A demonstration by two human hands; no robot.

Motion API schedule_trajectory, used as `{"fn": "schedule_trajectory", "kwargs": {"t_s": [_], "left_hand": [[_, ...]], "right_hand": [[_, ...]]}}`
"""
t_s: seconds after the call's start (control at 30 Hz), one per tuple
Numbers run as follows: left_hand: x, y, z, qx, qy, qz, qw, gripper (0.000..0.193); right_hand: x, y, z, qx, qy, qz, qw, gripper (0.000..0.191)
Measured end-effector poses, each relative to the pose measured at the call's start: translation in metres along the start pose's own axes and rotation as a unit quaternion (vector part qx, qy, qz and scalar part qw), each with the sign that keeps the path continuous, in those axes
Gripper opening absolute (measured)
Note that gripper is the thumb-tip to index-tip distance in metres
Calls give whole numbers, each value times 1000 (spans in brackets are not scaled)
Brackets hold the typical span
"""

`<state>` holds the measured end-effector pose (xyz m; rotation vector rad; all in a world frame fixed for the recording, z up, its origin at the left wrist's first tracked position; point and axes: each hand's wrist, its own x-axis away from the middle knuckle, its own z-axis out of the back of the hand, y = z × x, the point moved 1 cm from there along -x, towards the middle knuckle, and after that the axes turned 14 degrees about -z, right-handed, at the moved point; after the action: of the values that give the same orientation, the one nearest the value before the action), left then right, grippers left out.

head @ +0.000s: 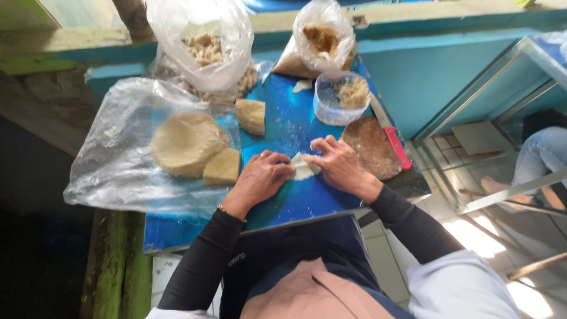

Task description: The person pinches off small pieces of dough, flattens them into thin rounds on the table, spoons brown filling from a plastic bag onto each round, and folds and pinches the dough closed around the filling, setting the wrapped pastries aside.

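Left hand: the left hand (257, 177) rests on the blue table (283, 127). Its fingers pinch the left side of a small white piece of dough (302, 167).
Right hand: the right hand (339, 164) pinches the right side of the same piece of dough, fingers curled on it.
Dough piece: it is small, flat and pale. It lies on the table, right between the two hands.
Big dough: a round lump of dough (186, 142) sits on a clear plastic sheet (112, 162) to the left. A smaller block (222, 167) touches it, and another block (252, 115) lies just beside.
Tub: a clear plastic tub (339, 97) with pale filling stands behind the right hand.
Board: a round brown board (371, 146) is just beside the right hand. A knife with a red handle (394, 145) lies on its far edge.
Bags: two plastic bags (204, 47) of food stand at the back of the table.
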<state>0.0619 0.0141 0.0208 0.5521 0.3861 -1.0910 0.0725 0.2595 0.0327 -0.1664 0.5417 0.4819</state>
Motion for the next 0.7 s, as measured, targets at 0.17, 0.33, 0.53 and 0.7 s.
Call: {"fn": "schedule_trajectory", "kwargs": {"t_s": [0.17,0.33,0.53,0.7], "left_hand": [[-3,7,8,4,-9,-7,1000,15],[0,11,14,-10,9,-10,1000,9],[-7,9,16,23,19,-23,999,11],[-11,11,18,46,17,-25,998,10]], "right_hand": [[-28,69,37,3,55,-57,997,38],[-128,161,24,-78,126,-163,976,22],[-233,203,-47,-21,-62,-291,955,20],[-268,210,-82,161,-197,-314,915,34]]}}
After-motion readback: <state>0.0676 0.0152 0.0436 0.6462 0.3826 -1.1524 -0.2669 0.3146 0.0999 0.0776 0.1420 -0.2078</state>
